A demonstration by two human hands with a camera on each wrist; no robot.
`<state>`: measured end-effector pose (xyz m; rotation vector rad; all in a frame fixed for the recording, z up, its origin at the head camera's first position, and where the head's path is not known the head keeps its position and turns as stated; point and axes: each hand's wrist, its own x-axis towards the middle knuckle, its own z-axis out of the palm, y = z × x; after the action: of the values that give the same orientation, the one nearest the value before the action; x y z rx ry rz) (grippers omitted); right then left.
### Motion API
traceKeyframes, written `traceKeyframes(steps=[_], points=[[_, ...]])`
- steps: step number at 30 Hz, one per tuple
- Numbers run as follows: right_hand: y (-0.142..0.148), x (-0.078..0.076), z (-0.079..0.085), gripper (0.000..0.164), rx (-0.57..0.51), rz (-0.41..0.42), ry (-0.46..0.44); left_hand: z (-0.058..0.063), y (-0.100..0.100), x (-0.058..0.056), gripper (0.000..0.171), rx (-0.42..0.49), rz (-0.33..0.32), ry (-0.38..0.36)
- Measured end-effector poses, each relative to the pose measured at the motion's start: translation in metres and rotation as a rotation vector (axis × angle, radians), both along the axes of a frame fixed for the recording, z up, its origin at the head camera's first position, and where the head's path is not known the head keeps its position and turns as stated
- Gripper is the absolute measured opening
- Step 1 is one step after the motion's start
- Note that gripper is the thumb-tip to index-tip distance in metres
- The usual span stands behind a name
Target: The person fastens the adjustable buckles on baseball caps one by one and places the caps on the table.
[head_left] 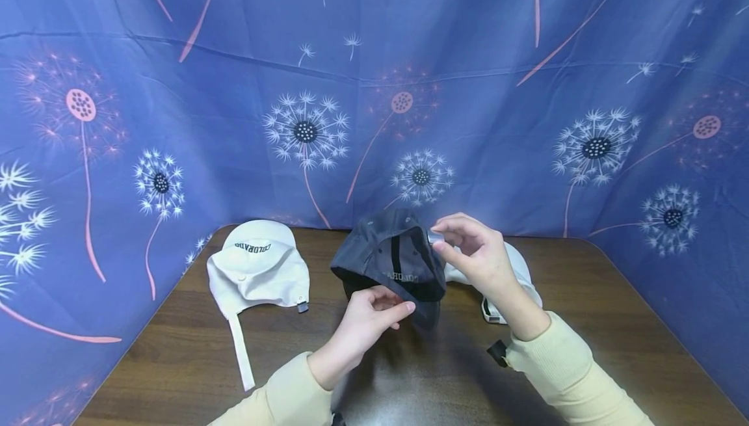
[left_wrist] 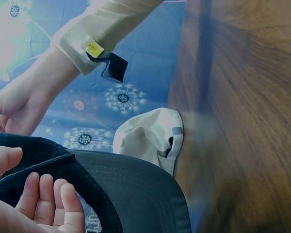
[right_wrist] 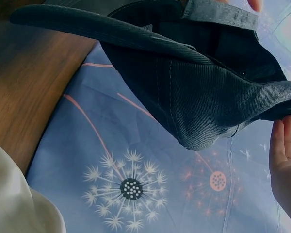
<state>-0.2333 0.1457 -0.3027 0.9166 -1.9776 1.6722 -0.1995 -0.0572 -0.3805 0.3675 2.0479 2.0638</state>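
Held up over the table is a dark baseball cap (head_left: pixel 380 250), its opening turned toward me, with reversed lettering inside and the brim hanging low. My left hand (head_left: pixel 371 319) grips its lower edge, thumb on the near side; in the left wrist view the left hand's fingers (left_wrist: pixel 46 204) curl by the band. At the cap's upper right, my right hand (head_left: pixel 474 253) pinches a small silvery piece (head_left: pixel 435 236) between thumb and fingers. In the right wrist view, the right hand's fingers (right_wrist: pixel 283 138) meet the cap's edge.
A white cap (head_left: pixel 260 263) lettered COLORADO lies on the left of the wooden table (head_left: pixel 175 348), its strap hanging toward me. Another white cap (head_left: pixel 521 276) sits behind my right forearm. A patterned blue cloth (head_left: pixel 363 42) hangs around the table's back and sides.
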Motion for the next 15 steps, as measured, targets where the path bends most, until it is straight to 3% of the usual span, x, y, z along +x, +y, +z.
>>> traceKeyframes(steps=[15], points=[[0.0002, 0.0016, -0.0001, 0.020, 0.016, -0.023, -0.021, 0.0060, 0.0009, 0.0025, 0.025, 0.019, 0.049, 0.030]])
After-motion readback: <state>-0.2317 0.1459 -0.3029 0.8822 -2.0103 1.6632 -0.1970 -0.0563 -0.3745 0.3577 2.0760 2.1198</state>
